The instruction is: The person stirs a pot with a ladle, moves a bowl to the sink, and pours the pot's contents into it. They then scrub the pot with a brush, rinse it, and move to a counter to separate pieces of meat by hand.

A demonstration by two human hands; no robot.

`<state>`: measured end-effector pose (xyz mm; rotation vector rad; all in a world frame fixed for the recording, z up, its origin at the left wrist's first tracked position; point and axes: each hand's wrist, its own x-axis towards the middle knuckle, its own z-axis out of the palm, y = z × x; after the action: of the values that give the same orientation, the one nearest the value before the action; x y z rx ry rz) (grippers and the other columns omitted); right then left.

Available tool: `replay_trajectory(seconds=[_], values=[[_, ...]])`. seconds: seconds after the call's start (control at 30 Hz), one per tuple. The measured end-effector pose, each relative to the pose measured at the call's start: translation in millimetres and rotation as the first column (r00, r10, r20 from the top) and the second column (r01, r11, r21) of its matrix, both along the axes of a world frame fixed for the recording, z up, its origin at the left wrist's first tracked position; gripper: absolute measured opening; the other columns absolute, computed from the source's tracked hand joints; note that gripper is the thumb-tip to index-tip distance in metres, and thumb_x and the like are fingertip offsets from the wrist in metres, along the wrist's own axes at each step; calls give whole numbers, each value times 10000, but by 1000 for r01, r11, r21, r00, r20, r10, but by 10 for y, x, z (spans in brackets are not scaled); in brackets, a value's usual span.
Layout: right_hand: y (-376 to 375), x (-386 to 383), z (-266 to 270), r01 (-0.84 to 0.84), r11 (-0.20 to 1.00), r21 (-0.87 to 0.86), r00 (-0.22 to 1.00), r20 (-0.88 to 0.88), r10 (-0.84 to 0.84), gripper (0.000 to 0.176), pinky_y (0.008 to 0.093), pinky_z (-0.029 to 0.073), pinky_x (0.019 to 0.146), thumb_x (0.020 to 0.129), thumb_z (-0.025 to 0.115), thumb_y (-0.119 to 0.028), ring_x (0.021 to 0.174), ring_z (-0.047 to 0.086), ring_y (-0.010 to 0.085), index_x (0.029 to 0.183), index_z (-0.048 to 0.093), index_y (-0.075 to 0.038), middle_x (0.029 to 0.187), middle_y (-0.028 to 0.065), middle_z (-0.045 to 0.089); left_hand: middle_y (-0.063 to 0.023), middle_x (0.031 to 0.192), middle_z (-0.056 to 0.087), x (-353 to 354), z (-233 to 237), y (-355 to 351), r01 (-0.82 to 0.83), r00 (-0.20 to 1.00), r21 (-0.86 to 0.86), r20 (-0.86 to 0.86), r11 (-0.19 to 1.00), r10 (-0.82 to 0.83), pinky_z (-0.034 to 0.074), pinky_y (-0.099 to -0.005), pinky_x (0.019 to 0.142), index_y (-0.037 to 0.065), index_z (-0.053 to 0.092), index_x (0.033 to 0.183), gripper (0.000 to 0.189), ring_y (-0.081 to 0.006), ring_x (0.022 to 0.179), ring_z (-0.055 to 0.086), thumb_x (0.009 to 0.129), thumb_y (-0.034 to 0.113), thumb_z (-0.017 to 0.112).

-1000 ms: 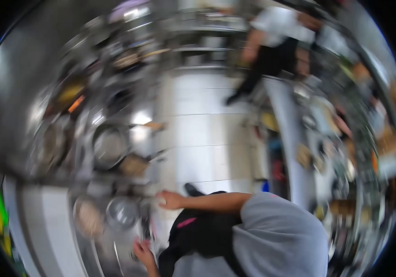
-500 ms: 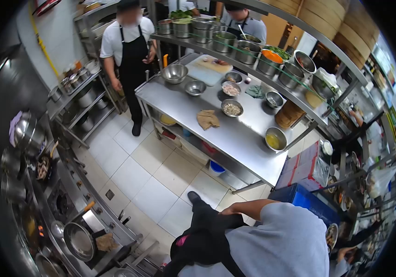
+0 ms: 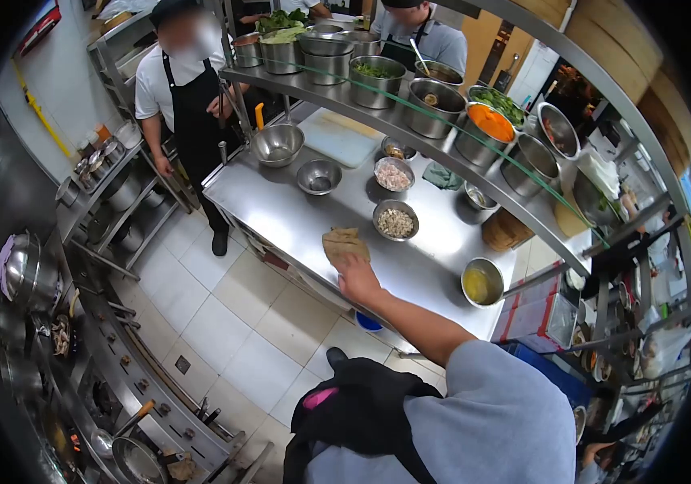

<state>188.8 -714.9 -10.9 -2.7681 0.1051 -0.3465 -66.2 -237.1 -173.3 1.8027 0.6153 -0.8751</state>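
My right hand (image 3: 358,278) reaches over the steel worktable (image 3: 281,210), its fingers closing on the near edge of a folded brown cloth (image 3: 345,243). The cloth lies on the table near its front edge. Just beyond it stands a metal bowl of small pale chopped pieces (image 3: 395,220). A bowl of pinkish chopped food (image 3: 394,174) sits farther back. To the right is a metal bowl with yellow liquid (image 3: 482,282). Two metal mixing bowls, a larger one (image 3: 278,145) and a smaller one (image 3: 319,177), stand at the left. My left hand is out of view.
A shelf rail (image 3: 442,133) with several steel containers crosses above the table. One co-worker in a black apron (image 3: 192,105) stands at the table's left end; another (image 3: 426,36) is behind the shelf. A stove (image 3: 124,363) with a frying pan (image 3: 137,460) lies at lower left.
My right hand has moved from beside my hip onto the brown cloth on the table. The view has shifted closer to the table. The left co-worker's head has turned.
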Motion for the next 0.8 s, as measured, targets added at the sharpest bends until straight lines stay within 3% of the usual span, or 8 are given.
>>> replay_trajectory(seconds=[0.17,0.37,0.43,0.6,0.67,0.7,0.77,0.8], values=[[-187,770,-409,149,975,-162,988,68,-140,393,556,388,1011,802,568,-88,1254,447,404,1174,654,-181,1336,179,505,-42,893,671,126,-140,-165,-52,998,36,-29,998,53,502,-298,635,62,603,1225,290,-177,704,626,953,162,584],[-394,1310,-570,331,937,112,943,-66,-326,373,507,431,964,795,582,-70,1156,506,396,1149,645,-170,1256,172,549,-42,909,679,236,-257,-135,-4,998,88,-55,996,9,503,-300,632,67,610,1222,289,-181,708,630,951,167,593],[-556,1431,-548,373,872,316,902,98,-421,369,532,427,962,820,556,-65,1192,462,408,1168,622,-170,1283,174,518,-42,914,682,292,-254,-55,41,998,101,-56,994,-36,503,-301,631,69,612,1221,288,-182,709,632,951,168,596],[-945,1833,-420,484,835,263,764,339,-550,404,525,409,982,839,555,-70,1198,451,430,1241,568,-105,1299,194,501,-43,927,688,734,-405,232,213,977,100,-18,972,-213,503,-303,628,73,617,1219,286,-186,712,635,950,172,603],[-1030,1917,-612,622,782,28,762,207,-614,362,549,392,984,850,561,-108,1199,457,414,1210,586,-88,1288,197,508,-43,932,691,1038,-522,377,293,955,92,15,952,-296,503,-303,627,75,619,1218,286,-187,714,636,950,173,606],[-1030,1895,-671,638,769,21,752,197,-629,362,549,392,984,850,561,-108,1199,457,414,1210,586,-88,1288,197,508,-43,935,692,1197,-589,436,329,942,86,35,940,-333,503,-304,627,76,620,1217,285,-188,714,637,949,174,608],[-839,1798,-540,465,883,-62,874,-131,-469,358,564,376,1000,853,562,-147,1231,451,392,1200,603,-69,1289,190,520,-43,940,694,1627,-711,530,375,923,66,67,925,-379,503,-304,625,77,622,1216,285,-189,715,638,949,175,611],[-738,1682,-418,410,909,-70,892,-177,-416,329,566,366,1012,865,552,-164,1249,441,383,1170,623,-62,1285,184,528,-43,943,696,1883,-743,545,383,919,47,82,922,-386,503,-305,625,78,623,1216,285,-190,716,639,949,176,612]])
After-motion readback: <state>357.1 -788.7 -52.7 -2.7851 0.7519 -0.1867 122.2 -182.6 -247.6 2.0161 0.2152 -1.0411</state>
